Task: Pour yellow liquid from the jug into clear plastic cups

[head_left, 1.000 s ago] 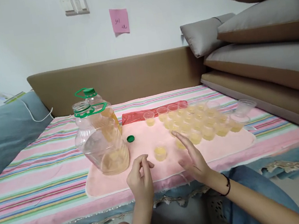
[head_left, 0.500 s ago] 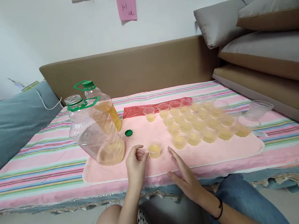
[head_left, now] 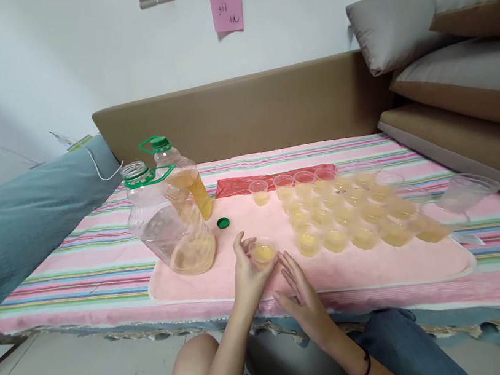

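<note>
A small clear plastic cup [head_left: 264, 251] with yellow liquid in it stands upright near the front of the pink mat. My left hand [head_left: 250, 271] is curled round its left and front side, thumb in front and fingers behind. Close by on the right, my right hand [head_left: 304, 304] has its fingers stretched and apart, the tips beside the cup; whether they touch it I cannot tell. Rows of similar filled cups [head_left: 335, 240] stand to the right. One more filled cup [head_left: 259, 193] is farther back, by the red plastic wrapper [head_left: 237, 186].
A large uncapped jug [head_left: 174, 241] with little liquid stands left, before a capped jug [head_left: 202, 194] holding amber liquid. A green cap [head_left: 223, 223] lies on the pink mat [head_left: 236, 220]. Empty nested cups [head_left: 469, 191] lie at the right. Cushions [head_left: 463, 83] are stacked beyond.
My left hand has moved from beside the cup to around it. My right hand has come nearer to the cup. The camera view has shifted slightly left.
</note>
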Tool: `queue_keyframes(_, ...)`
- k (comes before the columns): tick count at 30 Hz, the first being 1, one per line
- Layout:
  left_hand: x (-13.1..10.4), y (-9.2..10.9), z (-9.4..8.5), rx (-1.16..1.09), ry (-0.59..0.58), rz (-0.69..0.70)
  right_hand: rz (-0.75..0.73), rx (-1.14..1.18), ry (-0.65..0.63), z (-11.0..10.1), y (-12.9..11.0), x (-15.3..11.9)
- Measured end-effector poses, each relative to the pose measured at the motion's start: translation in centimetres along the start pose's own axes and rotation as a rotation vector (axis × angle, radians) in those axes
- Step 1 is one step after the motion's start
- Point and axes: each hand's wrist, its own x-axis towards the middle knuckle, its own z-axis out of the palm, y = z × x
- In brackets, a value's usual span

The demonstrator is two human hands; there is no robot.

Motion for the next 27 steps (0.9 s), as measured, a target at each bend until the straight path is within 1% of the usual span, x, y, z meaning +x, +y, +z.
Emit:
queue_keyframes(3,0.3,0.0,0.1,-0.016,0.014,-0.032,-0.006,0.005,-0.002,-0.3,-0.4,-0.3)
queue_keyframes(6,1.4,0.3,0.3,-0.082,0.035,-0.108,-0.003,-0.010,0.000,-0.5,-0.9,-0.6)
queue_keyframes(8,2.7,0.6,0.7,-0.147,0.056,-0.142,-0.001,-0.022,0.012,-0.6,-1.1,-0.8)
queue_keyframes(11,5.2,0.9,1.7,-0.197,0.087,-0.147,0.005,-0.017,0.021,-0.7,-1.2,-1.3)
queue_keyframes(14,7.9,0.8,2.8,-0.202,0.101,-0.137,0.011,-0.014,-0.042,-1.0,-0.8,-2.1)
queue_keyframes(17,10.1,0.3,3.8,-0.204,0.119,-0.127,-0.003,-0.009,-0.102,-1.6,0.0,-2.8)
queue_keyframes(20,11.4,-0.5,4.4,-0.208,0.139,-0.128,0.057,0.030,-0.141,-2.3,0.7,-2.7)
queue_keyframes(23,12.2,-1.4,4.7,-0.222,0.141,-0.136,0.150,0.056,-0.205,-2.9,0.9,-1.9)
queue_keyframes(27,12.7,-2.4,5.0,-0.244,0.139,-0.142,0.217,0.063,-0.216,-3.6,0.8,-1.0)
